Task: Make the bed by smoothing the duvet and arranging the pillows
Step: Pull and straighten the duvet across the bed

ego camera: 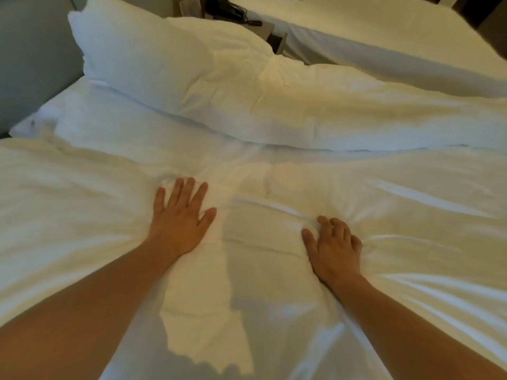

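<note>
The left hand (179, 220) lies flat and wide, pressing the soft white duvet (260, 264) smooth. The right hand (333, 248) bunches a fold. The puffy white pillows (170, 69) wait behind.

Plain white duvet (260, 242), warm yellowish patches of light across it. Beyond the duvet, plain white pillows (170, 67); grey headboard (30, 50) behind; black telephone (225, 9) farther back.

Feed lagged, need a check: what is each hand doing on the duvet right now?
Left hand: open, flat on the duvet, holding nothing.
Right hand: fingers curled into a duvet fold; whether it grips cannot be told.
</note>
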Available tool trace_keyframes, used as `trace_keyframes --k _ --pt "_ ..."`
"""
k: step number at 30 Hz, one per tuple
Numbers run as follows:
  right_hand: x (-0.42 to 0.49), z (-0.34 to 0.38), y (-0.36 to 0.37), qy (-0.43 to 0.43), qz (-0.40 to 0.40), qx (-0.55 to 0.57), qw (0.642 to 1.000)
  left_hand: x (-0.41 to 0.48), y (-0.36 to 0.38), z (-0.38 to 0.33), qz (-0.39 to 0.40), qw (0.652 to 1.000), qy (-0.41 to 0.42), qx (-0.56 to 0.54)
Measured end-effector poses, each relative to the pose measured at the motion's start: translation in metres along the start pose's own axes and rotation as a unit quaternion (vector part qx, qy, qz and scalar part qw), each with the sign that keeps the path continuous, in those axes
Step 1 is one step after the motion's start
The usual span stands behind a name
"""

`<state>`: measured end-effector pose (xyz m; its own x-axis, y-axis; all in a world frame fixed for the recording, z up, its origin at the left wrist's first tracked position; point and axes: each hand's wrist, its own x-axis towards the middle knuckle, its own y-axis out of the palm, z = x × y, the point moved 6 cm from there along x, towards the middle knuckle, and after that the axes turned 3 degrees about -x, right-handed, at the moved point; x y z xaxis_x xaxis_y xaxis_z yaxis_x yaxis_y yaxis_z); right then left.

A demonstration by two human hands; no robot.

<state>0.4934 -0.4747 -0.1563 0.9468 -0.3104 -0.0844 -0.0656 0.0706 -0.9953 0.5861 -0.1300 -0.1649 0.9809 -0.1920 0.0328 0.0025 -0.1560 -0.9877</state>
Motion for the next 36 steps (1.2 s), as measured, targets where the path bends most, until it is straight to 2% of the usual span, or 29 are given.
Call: trace_keyframes --k 4,10,17,19,23,26,28,30,33,36 --pt "0.021 0.016 -0.010 0.009 0.042 0.053 0.998 0.014 -0.031 -0.004 -0.049 0.998 -0.010 -0.037" --pt "0.059 0.073 0.012 0.018 0.085 0.121 0.989 0.084 -0.097 -0.022 -0.179 0.981 0.041 -0.063" --pt "0.065 0.066 0.051 0.042 -0.013 0.072 0.996 0.201 -0.171 -0.045 -0.264 0.957 0.120 -0.008" --pt "0.072 0.068 0.057 0.052 -0.033 0.085 0.994 0.242 -0.187 -0.046 -0.254 0.961 0.108 0.009" --pt "0.086 0.068 0.068 0.065 -0.085 0.098 0.989 0.330 -0.189 -0.030 -0.125 0.985 0.044 0.113" --pt "0.090 0.065 0.078 0.073 -0.106 0.081 0.988 0.369 -0.176 0.009 -0.039 0.980 -0.083 0.175" --pt "0.091 0.063 0.083 0.062 -0.090 0.074 0.991 0.378 -0.167 0.044 -0.007 0.967 -0.200 0.160" --pt "0.090 0.062 0.090 0.044 -0.043 0.064 0.996 0.377 -0.153 0.063 0.019 0.963 -0.247 0.106" --pt "0.090 0.060 0.093 0.042 -0.024 0.059 0.997 0.370 -0.143 0.065 0.009 0.970 -0.237 0.058" --pt "0.090 0.062 0.090 0.044 -0.033 0.058 0.997 0.360 -0.155 0.057 -0.092 0.976 -0.195 -0.045"
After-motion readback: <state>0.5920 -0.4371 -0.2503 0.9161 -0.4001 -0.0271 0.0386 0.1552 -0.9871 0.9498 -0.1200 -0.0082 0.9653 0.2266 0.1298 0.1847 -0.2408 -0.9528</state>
